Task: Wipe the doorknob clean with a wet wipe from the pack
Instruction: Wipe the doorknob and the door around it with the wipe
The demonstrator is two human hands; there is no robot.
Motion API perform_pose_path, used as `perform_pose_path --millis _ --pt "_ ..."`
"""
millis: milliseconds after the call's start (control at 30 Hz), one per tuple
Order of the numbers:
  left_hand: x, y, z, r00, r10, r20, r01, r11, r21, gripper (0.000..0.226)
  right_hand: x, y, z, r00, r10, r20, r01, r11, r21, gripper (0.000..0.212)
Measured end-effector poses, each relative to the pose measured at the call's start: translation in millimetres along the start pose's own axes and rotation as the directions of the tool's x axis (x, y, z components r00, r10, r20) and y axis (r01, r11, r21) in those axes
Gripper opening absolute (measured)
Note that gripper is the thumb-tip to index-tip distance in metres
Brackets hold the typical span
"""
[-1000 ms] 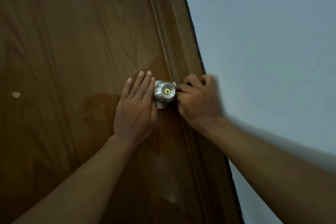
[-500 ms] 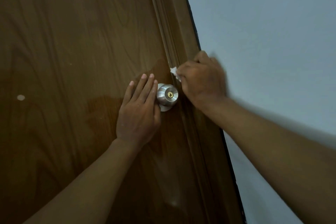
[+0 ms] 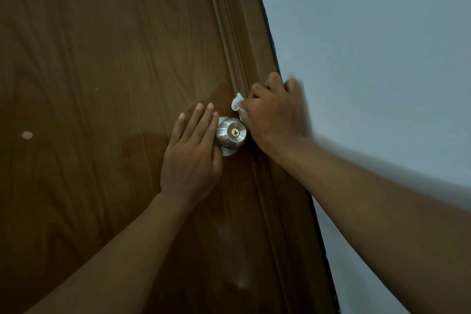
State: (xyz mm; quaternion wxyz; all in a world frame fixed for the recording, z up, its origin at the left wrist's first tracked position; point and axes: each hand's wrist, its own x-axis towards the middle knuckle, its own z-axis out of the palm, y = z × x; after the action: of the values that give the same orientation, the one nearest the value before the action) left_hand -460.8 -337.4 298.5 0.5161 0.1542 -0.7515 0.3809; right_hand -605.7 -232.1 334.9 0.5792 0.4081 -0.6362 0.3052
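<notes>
At the far left the wooden door [image 3: 102, 84] fills the view, its dark grain marked by a small pale spot [image 3: 27, 135] well apart from everything else. Moving right, the left hand [image 3: 192, 154] lies flat on the door with its fingers straight and held together, gripping nothing; its thumb side rests just beside the doorknob [image 3: 231, 135], seemingly to steady the door. The doorknob is a round brushed-metal one with a brass keyhole at its centre, standing out from a pale plate on the door, between the two hands. Just above and to the right of it, the right hand [image 3: 276, 112] is curled closed around a bunched white wet wipe [image 3: 237, 104], a small tuft of which pokes out on the thumb side against the moulding of the door frame [image 3: 257, 53]. The hand's outer edge is blurred, so exactly how the fingers close cannot be made out. Judging by this, the wiping step is in hand: the wipe is out and held, with the pack nowhere in view. The wipe sits close to the top right of the knob but apparently not on it, so the next move likely calls for bringing it down onto the metal and rubbing around the ball. Farthest right is the plain grey wall [image 3: 382, 46].
</notes>
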Motion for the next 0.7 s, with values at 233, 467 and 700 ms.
perform_pose_path --millis 233,467,700 --pt "0.1 0.9 -2.2 1.0 -0.003 0.003 0.003 1.0 -0.002 0.057 -28.2 1.0 4.2 0.995 -0.069 -0.077 0.067 0.997 -0.022 0.016" --pt "-0.4 0.2 -0.9 1.0 -0.001 0.006 0.001 1.0 0.002 0.056 -6.0 -5.5 11.5 1.0 0.021 -0.008 -0.021 1.0 -0.01 0.023" --pt "0.2 -0.1 -3.1 1.0 0.002 0.011 -0.002 1.0 -0.005 0.057 -44.5 -7.0 6.7 0.993 -0.01 -0.118 0.006 0.999 -0.034 0.014"
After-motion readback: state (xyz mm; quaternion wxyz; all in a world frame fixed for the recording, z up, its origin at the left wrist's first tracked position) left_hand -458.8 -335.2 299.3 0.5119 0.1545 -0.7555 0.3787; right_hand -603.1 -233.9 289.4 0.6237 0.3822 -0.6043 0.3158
